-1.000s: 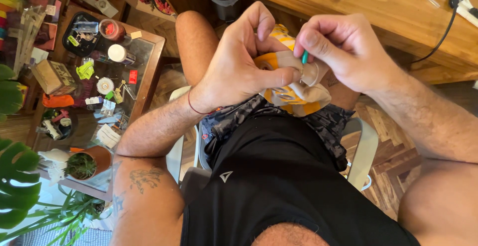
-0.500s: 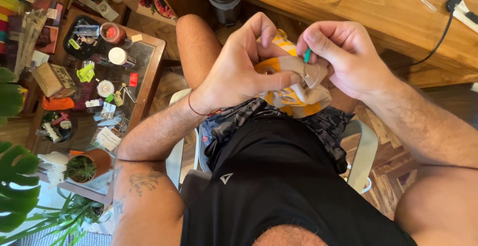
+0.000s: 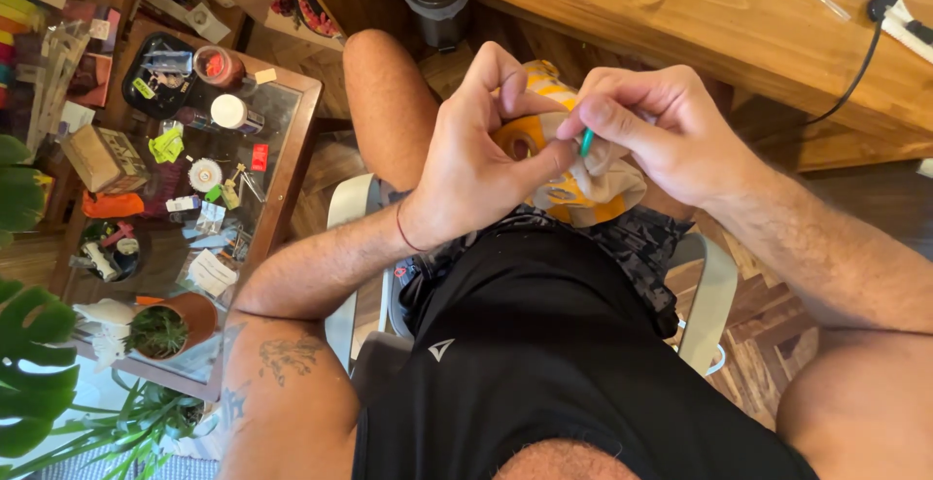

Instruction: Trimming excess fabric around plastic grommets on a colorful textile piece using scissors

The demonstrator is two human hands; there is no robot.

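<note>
My left hand [image 3: 481, 164] grips a small yellow, orange and beige cloth piece [image 3: 598, 193] over my lap, with thumb and fingers bunched round its upper edge. My right hand [image 3: 661, 130] pinches a thin teal tool [image 3: 587, 141] between thumb and forefinger, its tip against the cloth right beside my left thumb. Both hands touch the cloth and hide much of it. A thin cord bracelet [image 3: 406, 232] sits on my left wrist.
A wooden desk [image 3: 700, 4] runs across the top, with a black cable [image 3: 860, 52] on it. At the left stands a glass-topped side table [image 3: 287, 164] crowded with small items and a potted plant [image 3: 160, 329]. I sit on a white chair [image 3: 342, 213]. Big green leaves [image 3: 34, 363] fill the lower left.
My right hand has drawn the teal tool slightly down and closer to my left thumb. The cloth is bunched tighter between both hands.
</note>
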